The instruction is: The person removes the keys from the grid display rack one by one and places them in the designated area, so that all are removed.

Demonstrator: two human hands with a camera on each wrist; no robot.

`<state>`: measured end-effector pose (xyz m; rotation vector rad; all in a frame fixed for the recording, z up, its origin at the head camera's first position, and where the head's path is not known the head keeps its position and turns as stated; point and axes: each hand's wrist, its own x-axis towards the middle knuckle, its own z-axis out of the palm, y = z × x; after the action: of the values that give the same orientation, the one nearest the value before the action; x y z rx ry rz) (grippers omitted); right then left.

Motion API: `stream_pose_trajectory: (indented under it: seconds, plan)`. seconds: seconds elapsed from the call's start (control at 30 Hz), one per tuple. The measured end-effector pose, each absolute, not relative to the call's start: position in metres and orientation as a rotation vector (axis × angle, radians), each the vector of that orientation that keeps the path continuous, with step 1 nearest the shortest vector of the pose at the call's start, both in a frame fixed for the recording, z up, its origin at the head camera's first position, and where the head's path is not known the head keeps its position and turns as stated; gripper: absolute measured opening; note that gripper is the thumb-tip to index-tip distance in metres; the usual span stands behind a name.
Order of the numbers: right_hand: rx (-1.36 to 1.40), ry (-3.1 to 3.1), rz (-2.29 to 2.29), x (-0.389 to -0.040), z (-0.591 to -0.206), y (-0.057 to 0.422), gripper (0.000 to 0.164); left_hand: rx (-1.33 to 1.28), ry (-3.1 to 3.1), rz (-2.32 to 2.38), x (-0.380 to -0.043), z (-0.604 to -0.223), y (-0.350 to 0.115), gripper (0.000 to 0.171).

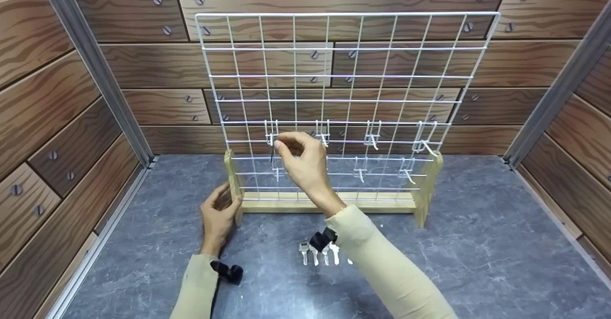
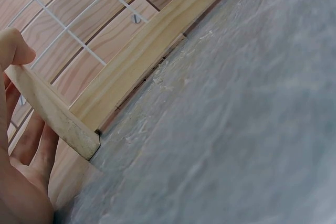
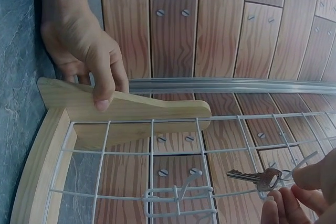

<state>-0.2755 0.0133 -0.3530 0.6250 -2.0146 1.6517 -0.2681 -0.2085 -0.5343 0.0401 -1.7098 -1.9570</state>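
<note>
In the head view my right hand [image 1: 308, 161] is at the left side of a white wire grid [image 1: 351, 87], beside one of its white hooks [image 1: 271, 138]. Thumb and fingertips pinch the small ring of a metal key [image 3: 257, 178], whose blade points away from the hand in the right wrist view. The ring is close to the hook's prong; whether it is on it, I cannot tell. My left hand [image 1: 217, 216] grips the wooden side support [image 2: 58, 114] of the stand, thumb on one face and fingers on the other.
Several loose keys [image 1: 326, 254] lie in a row on the grey marbled table [image 1: 501, 242], partly behind the right sleeve. More white hooks [image 1: 372, 140] hang on the grid in two rows. A wooden base bar [image 1: 372, 208] joins the supports. Wood-patterned walls [image 1: 157, 66] surround the table.
</note>
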Motion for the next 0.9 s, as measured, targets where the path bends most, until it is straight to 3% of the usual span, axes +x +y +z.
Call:
stream_pose_trajectory:
  seconds: [0.9]
  plan:
    - [0.524, -2.052, 1.517, -0.2806, -0.3520, 0.0049, 0.009, 0.059, -1.746, -1.915, -0.2659, -0.5339, -0.2074, 0.048]
